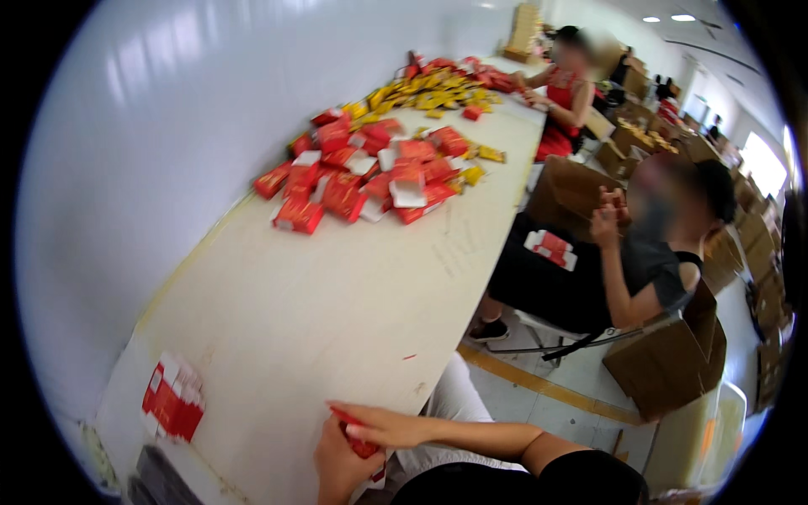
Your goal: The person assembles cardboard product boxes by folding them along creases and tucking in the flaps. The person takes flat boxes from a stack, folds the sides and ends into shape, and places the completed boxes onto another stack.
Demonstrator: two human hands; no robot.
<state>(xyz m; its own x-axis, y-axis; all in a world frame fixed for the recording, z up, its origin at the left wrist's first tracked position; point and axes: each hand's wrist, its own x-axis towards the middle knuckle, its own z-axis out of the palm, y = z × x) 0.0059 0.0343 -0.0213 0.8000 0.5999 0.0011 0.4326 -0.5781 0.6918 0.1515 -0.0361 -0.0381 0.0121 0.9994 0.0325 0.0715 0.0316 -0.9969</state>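
Near the table's front edge, close to my lap, a small red carton (360,445) is between my two hands. My left hand (335,461) wraps round its near left side. Across its top lies my right hand (385,425), fingers pressed against the carton. Much of the carton is hidden by the hands, so I cannot tell if its flap is closed. To the left on the table sits a bunch of flat red and white cartons (174,404). A pile of red boxes (343,195), several with white flaps raised, lies farther off by the wall.
Yellow packets (425,91) are heaped behind the red boxes on the long white table (278,295). At right, a seated person (644,269) has a flat carton (551,249) on the lap. Another person (572,97) works farther back. Brown cardboard boxes (669,362) stand on the floor.
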